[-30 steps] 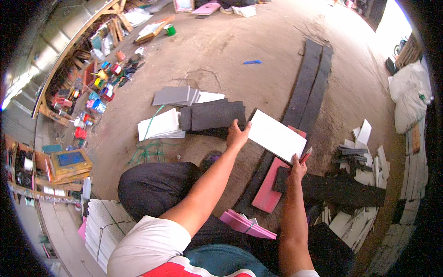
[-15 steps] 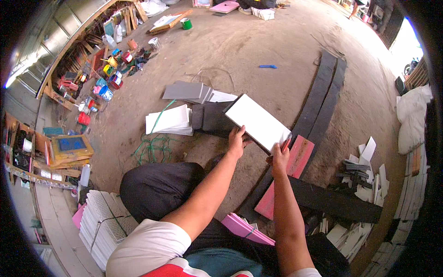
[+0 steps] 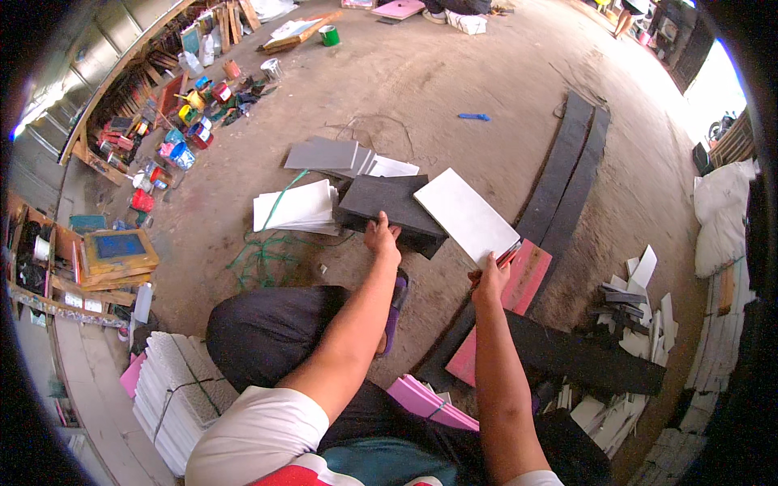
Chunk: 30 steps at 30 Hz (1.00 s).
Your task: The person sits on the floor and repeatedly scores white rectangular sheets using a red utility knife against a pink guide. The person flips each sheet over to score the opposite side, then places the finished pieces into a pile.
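Panel, white and flat, is now gripped by the right hand alone, just right of the dark slab, whose end it overlaps in view; half a second earlier the left hand held its edge too. That left hand has shifted to the dark slab and grasps its near edge, thumb on top. White sheets remain left of the dark slab, grey sheets beyond it.
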Available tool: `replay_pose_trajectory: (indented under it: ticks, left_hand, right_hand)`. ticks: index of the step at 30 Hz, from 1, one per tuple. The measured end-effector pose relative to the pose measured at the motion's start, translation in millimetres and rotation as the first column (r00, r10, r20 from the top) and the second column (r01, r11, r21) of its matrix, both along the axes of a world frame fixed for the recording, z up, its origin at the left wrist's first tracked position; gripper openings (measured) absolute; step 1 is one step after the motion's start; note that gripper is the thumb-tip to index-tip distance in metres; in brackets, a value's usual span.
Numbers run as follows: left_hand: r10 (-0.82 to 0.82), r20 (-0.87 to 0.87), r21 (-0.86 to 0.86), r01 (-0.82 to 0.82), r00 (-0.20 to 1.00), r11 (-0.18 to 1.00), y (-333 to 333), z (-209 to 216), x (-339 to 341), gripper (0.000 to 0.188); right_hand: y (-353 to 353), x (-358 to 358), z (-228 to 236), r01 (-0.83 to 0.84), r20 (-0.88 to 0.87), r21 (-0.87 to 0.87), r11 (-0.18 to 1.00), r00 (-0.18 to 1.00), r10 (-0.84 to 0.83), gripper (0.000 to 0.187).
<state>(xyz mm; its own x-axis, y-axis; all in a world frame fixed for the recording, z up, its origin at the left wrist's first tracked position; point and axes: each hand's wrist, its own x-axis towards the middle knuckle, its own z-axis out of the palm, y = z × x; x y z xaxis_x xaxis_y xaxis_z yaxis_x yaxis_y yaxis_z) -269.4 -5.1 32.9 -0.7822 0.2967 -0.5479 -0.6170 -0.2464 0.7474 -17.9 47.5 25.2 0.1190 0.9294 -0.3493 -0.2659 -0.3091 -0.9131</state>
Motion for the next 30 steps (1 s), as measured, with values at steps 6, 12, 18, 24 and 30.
replay_pose_trajectory:
  ticks: [6, 12, 18, 24, 30]
  left_hand:
    - [-0.059, -0.074, -0.419, 0.023, 0.996, 0.908, -15.8, -17.2, 4.1, 0.059]
    - [-0.308, -0.093, -0.533, 0.214, 0.947, 0.818, 0.6, 4.7, 122.3, 0.053]
    - [-0.846, 0.215, -0.410, 0.831, 0.488, 0.376, -31.4, -80.2, 222.9, 0.026]
    - [-0.979, 0.092, -0.494, 0.862, 0.185, 0.116, -73.4, -147.0, 290.7, 0.023]
    - [-0.934, 0.336, -0.426, 0.904, 0.121, -0.036, -55.4, -112.0, 339.2, 0.046]
  right_hand:
    - [-32.0, 5.1, 24.8, 0.020, 0.000, -0.167, 0.986, 1.000, -0.021, 0.031]
    - [-10.7, 114.9, -44.8, 0.128, 0.097, 0.010, 0.992, 0.987, -0.129, 0.029]
    - [-25.5, 221.5, -43.2, 0.208, 0.270, 0.013, 0.978, 0.941, -0.204, 0.015]
    - [-61.4, 287.1, -29.5, 0.244, 0.416, -0.116, 0.963, 0.892, -0.176, 0.019]
    - [-98.3, 368.3, -107.5, 0.405, 0.425, -0.062, 0.912, 0.838, -0.343, 0.015]
